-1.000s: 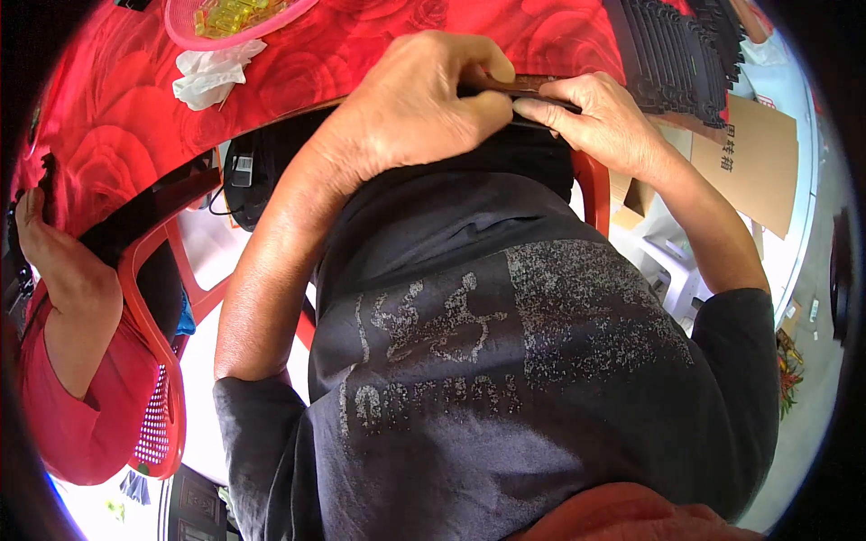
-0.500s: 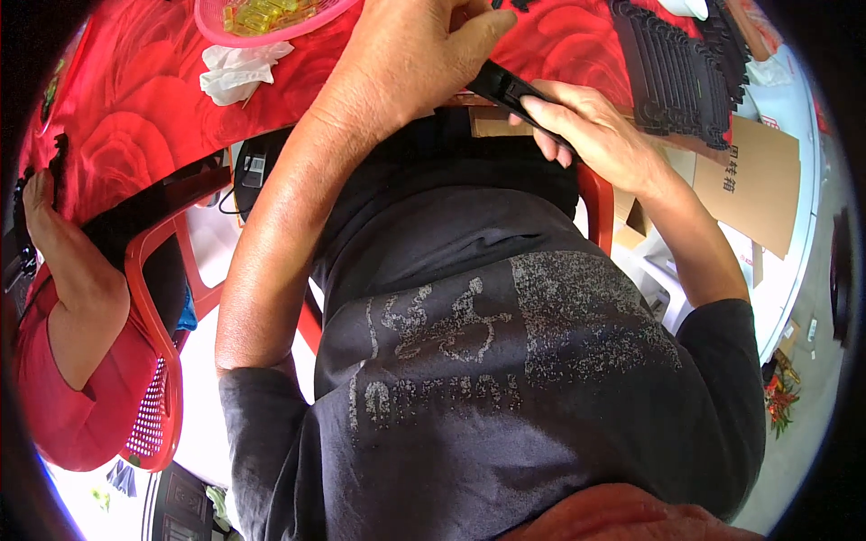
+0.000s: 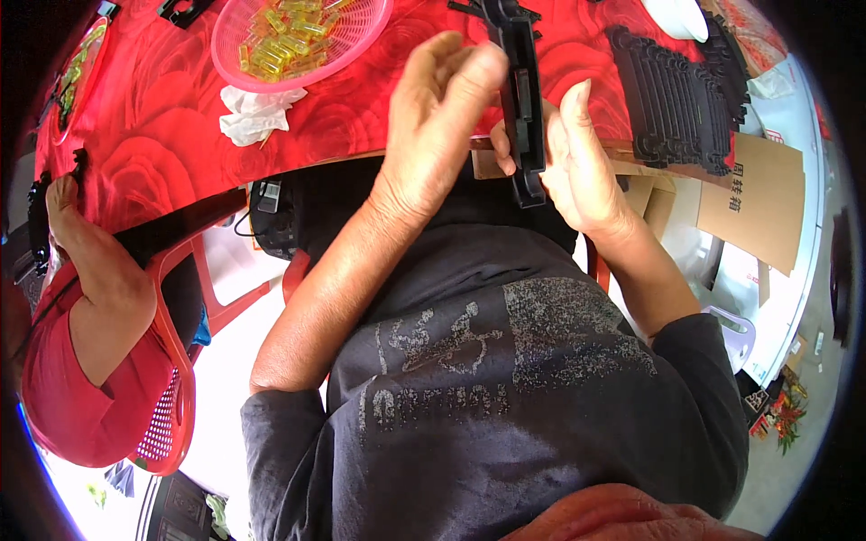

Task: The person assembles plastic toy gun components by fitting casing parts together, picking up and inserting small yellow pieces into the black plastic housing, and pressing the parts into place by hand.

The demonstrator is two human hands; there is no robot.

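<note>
A long, black, narrow plastic part with a hollow inner side stands on edge between my hands, above the table's near edge. My right hand supports it from the right; fingertips show past its left side and the thumb stands up away from it. My left hand is just left of the part, fingers loosely bent and apart, the thumb tip close to its upper edge. Whether that thumb touches it, I cannot tell.
A pink basket of yellow transparent pieces sits on the red rose-patterned tablecloth, near crumpled white tissue. Several similar black parts lie in a row at right, by a white bowl. Another person's arm is at left.
The black part has been turned upright and raised, showing its hollow side. My left hand has come down and turned palm inward; my right thumb has lifted off the part.
</note>
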